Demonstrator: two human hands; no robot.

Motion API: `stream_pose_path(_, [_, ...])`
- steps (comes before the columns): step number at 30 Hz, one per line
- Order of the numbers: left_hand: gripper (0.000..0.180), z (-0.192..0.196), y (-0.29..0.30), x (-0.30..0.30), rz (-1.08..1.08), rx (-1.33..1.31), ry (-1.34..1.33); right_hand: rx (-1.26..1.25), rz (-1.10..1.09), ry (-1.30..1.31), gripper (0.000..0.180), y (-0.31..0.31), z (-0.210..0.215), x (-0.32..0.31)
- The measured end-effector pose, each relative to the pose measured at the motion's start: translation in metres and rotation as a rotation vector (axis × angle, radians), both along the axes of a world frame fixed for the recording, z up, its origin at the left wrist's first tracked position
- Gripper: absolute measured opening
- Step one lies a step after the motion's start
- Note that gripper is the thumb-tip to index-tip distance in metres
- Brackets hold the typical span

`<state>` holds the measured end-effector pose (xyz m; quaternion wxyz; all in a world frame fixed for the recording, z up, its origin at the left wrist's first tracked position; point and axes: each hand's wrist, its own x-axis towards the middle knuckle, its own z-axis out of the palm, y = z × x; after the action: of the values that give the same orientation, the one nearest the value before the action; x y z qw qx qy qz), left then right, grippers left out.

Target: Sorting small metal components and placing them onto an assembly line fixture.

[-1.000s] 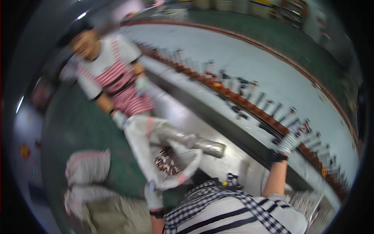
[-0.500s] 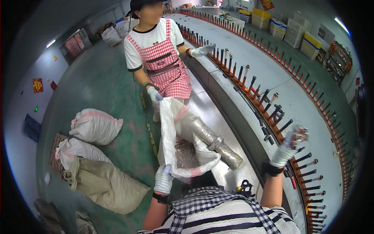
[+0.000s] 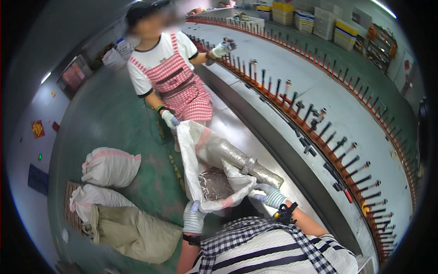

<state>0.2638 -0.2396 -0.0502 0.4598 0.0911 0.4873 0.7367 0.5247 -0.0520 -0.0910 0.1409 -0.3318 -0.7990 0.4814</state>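
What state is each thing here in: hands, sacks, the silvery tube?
Held white sack: open, small pieces inside.
Left hand: closed on its near rim.
Right hand: by the rim; grip unclear.
Co-worker's lower hand: gripping the far rim.
Silvery tube: slanted.
Olive sack: bulging, lying down.

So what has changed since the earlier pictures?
The right hand moved leftward from the rods to beside the sack; the metal pieces it held no longer show. A co-worker's raised hand now has something dark. The left hand still grips the sack.

left hand (image 3: 194, 219) gripping; right hand (image 3: 272, 196) angled inward
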Motion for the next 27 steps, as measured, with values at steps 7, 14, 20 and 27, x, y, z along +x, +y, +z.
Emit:
stream_pose_path(7, [0.037,-0.015,-0.003,-0.008,0.001,-0.036,0.021,0.207,-0.585,0.069,0.041,0.027,0.008,0.085])
stream_pose_path(14, [0.046,-0.029,0.007,-0.011,-0.059,-0.095,0.033,0.468,-1.354,0.631,0.047,0.068,0.038,0.149])
stream_pose_path(20, [0.049,-0.048,-0.003,-0.022,-0.055,-0.104,0.155,0.446,-1.259,0.470,0.055,0.170,0.083,0.144])
stream_pose_path(27, [0.026,0.030,0.002,0.018,0.002,-0.268,0.070,0.506,-1.169,1.125,0.022,0.163,0.168,0.089])
